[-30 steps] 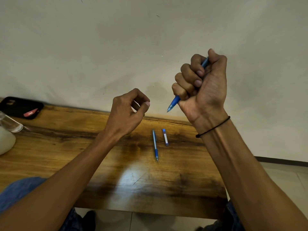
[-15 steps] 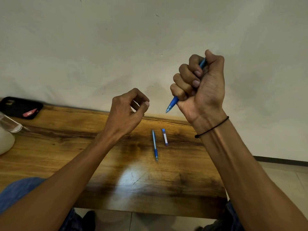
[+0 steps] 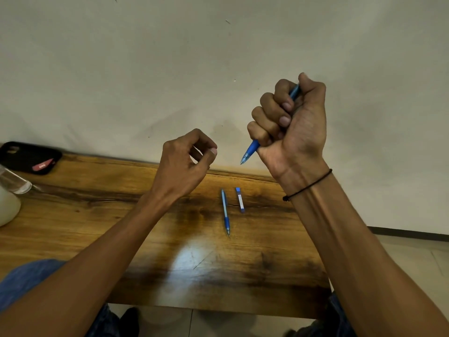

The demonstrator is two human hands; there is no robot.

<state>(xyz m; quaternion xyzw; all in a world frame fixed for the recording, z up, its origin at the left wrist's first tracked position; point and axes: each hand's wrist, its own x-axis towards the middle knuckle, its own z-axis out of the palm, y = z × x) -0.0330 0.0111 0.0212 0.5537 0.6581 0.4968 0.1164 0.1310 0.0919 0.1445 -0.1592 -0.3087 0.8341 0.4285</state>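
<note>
My right hand (image 3: 294,132) is raised above the wooden table (image 3: 97,220) and grips a blue pen-like pencil (image 3: 250,152) in a fist, its tip pointing down and left and its top end showing under my thumb. My left hand (image 3: 181,166) hovers to the left of that tip, fingers curled and thumb tip against the forefinger; nothing shows between them. A second blue pencil (image 3: 225,211) lies on the table below, tip toward me. A small blue and white lead tube (image 3: 240,199) lies just to its right.
A black phone (image 3: 26,158) with a red mark lies at the table's far left by the wall. A clear glass vessel (image 3: 13,182) and a white rounded object (image 3: 7,207) sit at the left edge. The table's right end drops to tiled floor.
My right hand with the pencil has shifted slightly left and lower. My left hand and the things on the table have stayed in place.
</note>
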